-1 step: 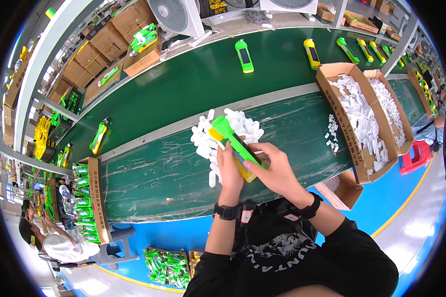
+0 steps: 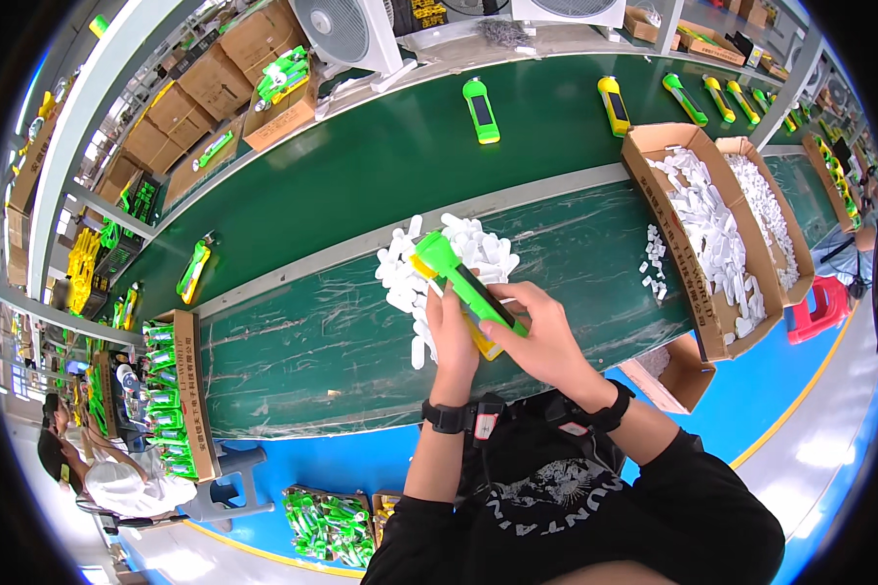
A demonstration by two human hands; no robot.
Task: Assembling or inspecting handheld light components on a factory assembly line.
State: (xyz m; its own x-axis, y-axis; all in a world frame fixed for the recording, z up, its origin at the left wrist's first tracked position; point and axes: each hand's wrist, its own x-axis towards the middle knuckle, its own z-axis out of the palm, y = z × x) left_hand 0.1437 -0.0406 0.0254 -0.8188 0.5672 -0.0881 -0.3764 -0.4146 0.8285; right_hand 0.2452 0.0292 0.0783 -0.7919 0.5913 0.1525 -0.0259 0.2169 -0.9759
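Observation:
A green and yellow flashlight (image 2: pixel 441 255) with a dark panel along its body is held at a slant over the worktable, its wide head pointing away and to the left. My left hand (image 2: pixel 453 336) is closed around its near left side. From the right, my right hand (image 2: pixel 546 336) grips the near end, thumb lying on the green top. Part of the yellow underside shows between the hands. Behind and beneath the flashlight lies a loose pile of white oval plastic pieces (image 2: pixel 493 252) on the green tabletop (image 2: pixel 293 341).
Cardboard boxes of white pieces (image 2: pixel 712 234) stand at the right, beside scattered small white bits (image 2: pixel 654 261). A box of green flashlights (image 2: pixel 200 400) borders the left. Beyond runs a green conveyor (image 2: pixel 361 156) carrying several flashlights. A person (image 2: pixel 127 483) sits far left.
The flashlight has turned slightly in my hands, so less of its dark panel shows. Both hands stay in nearly the same place.

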